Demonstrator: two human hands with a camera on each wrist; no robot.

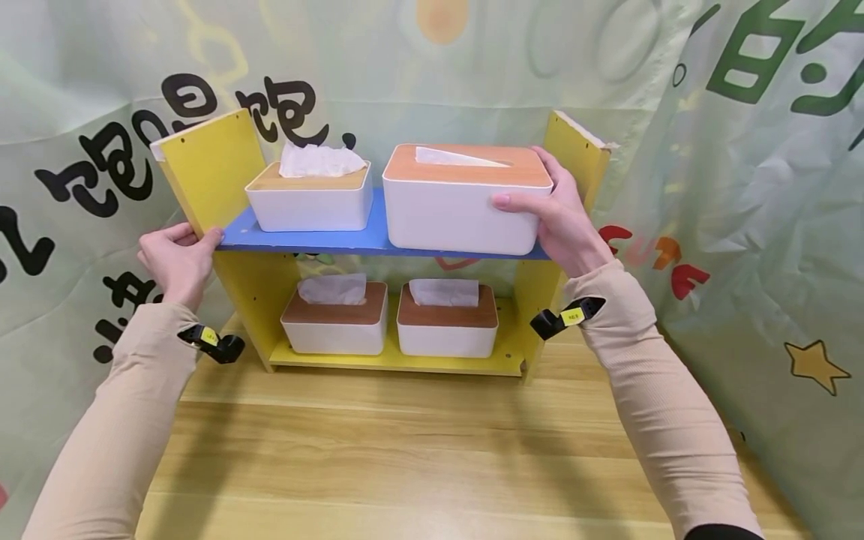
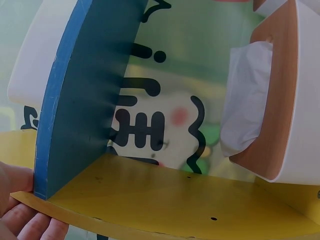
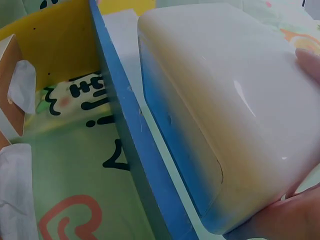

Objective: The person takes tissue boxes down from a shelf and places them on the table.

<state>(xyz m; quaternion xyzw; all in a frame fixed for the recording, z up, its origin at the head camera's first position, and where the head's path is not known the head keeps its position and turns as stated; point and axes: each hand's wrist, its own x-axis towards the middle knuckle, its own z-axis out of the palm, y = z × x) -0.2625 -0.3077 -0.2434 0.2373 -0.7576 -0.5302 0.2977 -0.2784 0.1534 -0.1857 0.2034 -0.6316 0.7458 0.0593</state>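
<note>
My right hand grips a white tissue box with a wood-coloured lid by its right end, the thumb across the front face. A tissue lies in the lid's slot. In the right wrist view the box's underside shows, a little off the blue board. At the rack's left side, my left hand holds the yellow side panel. Its thumb lies at the end of the blue board, the other fingers behind the panel. Another tissue box stands on the blue board's left half.
On the yellow bottom board stand two tissue boxes with brown lids, a left one and a right one. The rack's right panel rises beside my right hand. Wooden tabletop lies in front; a printed cloth hangs around.
</note>
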